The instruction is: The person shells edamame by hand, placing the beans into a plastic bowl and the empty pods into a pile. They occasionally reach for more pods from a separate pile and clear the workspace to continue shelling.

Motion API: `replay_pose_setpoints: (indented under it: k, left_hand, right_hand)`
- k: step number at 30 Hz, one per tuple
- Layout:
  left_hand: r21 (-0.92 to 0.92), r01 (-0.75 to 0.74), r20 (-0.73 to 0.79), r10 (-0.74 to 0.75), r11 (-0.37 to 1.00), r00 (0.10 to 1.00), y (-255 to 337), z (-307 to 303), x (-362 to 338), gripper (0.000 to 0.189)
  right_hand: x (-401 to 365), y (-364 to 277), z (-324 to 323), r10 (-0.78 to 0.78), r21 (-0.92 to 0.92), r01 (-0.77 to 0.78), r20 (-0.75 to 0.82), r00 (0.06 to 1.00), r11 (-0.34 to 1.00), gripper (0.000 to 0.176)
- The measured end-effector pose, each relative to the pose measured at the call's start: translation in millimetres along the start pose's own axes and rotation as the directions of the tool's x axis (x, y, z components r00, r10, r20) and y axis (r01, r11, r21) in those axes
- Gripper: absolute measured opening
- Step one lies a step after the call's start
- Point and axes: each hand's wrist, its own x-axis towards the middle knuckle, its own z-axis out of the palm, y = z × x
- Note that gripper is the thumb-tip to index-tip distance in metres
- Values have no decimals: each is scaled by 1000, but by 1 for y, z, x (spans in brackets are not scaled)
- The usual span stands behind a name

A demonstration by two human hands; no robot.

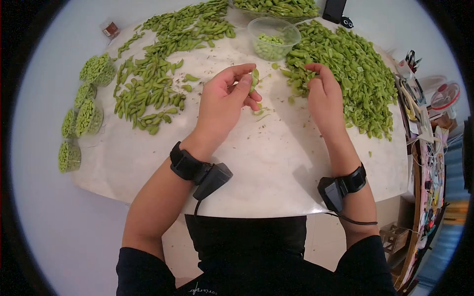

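The left hand (222, 98) pinches a green pod (255, 80) by its fingertips, seemingly for fine control, while the right hand (326, 93), its grip unclear, hangs beside heaped husks (358, 74), a bowl (276, 25) of beans (269, 49) standing beyond, apparently within easy reach.

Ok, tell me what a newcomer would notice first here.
The big heap of green pods on the right of the table would probably catch the eye first. Next might come the left hand pinching a pod near the middle, then the tubs of beans along the left edge.
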Motion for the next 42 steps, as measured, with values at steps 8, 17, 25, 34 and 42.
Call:
replay_pose_setpoints:
  k: [8,17,25,34,42]
  left_hand:
    - [-102,91,186,-71,991,980,-6,0,-5,24]
    - [-3,11,211,-10,1000,977,-7,1,-4,19]
    - [453,-170,145,116,875,983,3,4,-10,15]
    - [289,-84,100,57,954,993,-4,-3,-4,22]
    - [438,-145,258,30,887,966,-5,-4,-6,19]
  right_hand:
    - [-26,-22,23,-21,372,-138,393,919,918,19]
    - [-25,-19,22,93,404,-243,356,930,882,14]
    - [-29,-24,24,77,437,-234,347,935,868,14]
    - [-25,-30,22,150,622,-411,429,891,667,13]
    - [-28,-24,23,181,565,-409,416,891,717,20]
